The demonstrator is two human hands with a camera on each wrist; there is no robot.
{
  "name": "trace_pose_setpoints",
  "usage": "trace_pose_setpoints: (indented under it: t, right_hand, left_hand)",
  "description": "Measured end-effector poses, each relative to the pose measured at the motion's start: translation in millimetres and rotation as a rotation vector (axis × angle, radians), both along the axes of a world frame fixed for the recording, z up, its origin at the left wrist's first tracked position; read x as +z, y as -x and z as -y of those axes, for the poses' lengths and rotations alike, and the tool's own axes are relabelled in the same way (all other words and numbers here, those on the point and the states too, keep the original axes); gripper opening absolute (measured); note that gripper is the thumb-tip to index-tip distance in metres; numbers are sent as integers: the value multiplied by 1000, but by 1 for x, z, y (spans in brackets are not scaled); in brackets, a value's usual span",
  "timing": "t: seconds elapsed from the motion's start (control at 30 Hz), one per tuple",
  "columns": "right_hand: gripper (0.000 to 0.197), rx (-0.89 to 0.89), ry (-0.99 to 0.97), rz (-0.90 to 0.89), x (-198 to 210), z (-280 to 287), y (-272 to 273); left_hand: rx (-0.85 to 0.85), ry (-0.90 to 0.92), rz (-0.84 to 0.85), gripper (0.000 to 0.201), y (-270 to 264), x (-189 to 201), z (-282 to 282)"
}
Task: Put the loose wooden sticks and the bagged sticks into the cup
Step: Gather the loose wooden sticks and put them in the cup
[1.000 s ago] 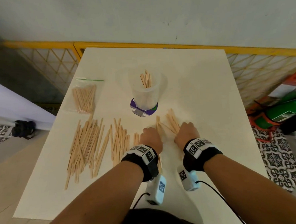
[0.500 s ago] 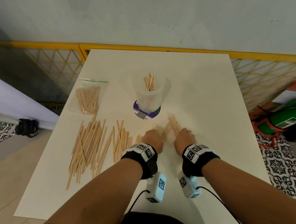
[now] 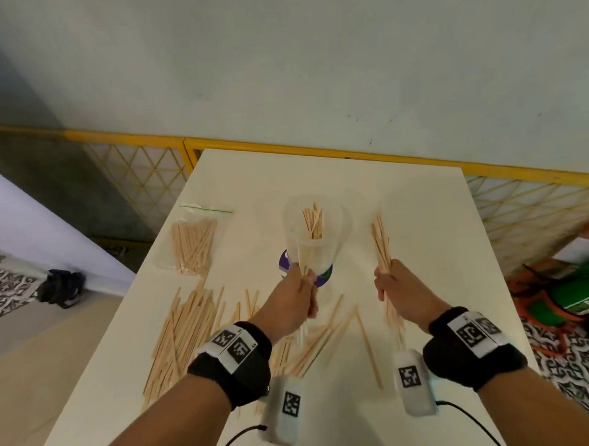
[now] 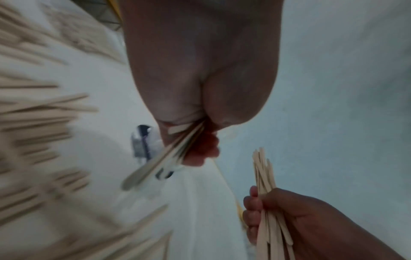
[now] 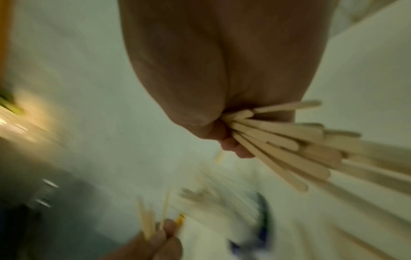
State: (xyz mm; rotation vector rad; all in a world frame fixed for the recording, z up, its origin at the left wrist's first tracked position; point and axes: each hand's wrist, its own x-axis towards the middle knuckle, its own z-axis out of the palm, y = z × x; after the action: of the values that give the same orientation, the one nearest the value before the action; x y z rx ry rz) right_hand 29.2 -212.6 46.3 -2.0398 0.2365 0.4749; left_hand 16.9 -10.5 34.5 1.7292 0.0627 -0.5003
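left hand (image 3: pixel 292 301): the grip was closed in a fist around a small bundle of wooden sticks (image 4: pixel 155 163), raised above the table (image 3: pixel 424 243); the fingers (image 4: pixel 206 149) were curled fully round the sticks, which stuck out from both ends of the fist. right hand (image 3: pixel 400 290): the grip was likewise closed round a larger bundle of sticks (image 3: pixel 381 242), the bundle upright and fanned slightly at the top. the two hands were held apart, one on each side of the cup (image 3: pixel 316 237), both nearer the person than the cup's rim; the left fist overlapped the cup's lower part in the head view, and contact could not be determined. count: one translucent cup, upright on a purple disc (image 3: pixel 321 276) near the table's middle, with several sticks (image 3: pixel 313 221) already standing in it. one clear bag of sticks (image 3: pixel 193 247) with a green seal, lying flat at the far left of the table, well apart from both hands. one large spread of loose sticks (image 3: pixel 179 334) lay on the left part of the table, and a smaller scatter (image 3: pixel 329 337) lay between and below the hands; individual sticks were too many and too blurred to count. both wrist views were motion-blurred away from the hands.
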Motion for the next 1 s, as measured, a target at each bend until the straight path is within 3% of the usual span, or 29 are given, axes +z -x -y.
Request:
trace_pose_setpoints:
  t: [0.1, 0.27, 0.33, 0.47, 0.57, 0.77, 0.9, 1.0]
  right_hand:
    - [10, -21, -106, 173, 49, -8, -30]
    - [16, -75, -347, 444, 128, -42, -91]
    - [13, -94, -384, 531, 144, -55, -113]
    - [12, -143, -337, 664, 138, -81, -146]
    - [7, -122, -241, 692, 105, -94, -155]
    - [4, 5, -137, 563, 29, -90, -143]
    - [5, 115, -69, 530, 21, -84, -140]
    - [7, 204, 41, 481, 22, -81, -139]
  left_hand:
    - [55, 150, 153, 13, -23, 36, -7]
    - [208, 470, 208, 26, -83, 93, -5]
    - [246, 512, 250, 27, -104, 103, -5]
    - [261, 305, 385, 23, -131, 95, -5]
    - [229, 109, 412, 23, -137, 73, -4]
    - [104, -169, 434, 21, -143, 26, -10]
    - [11, -333, 516, 17, -145, 24, -12]
    - [-19, -436, 575, 26, -147, 25, -10]
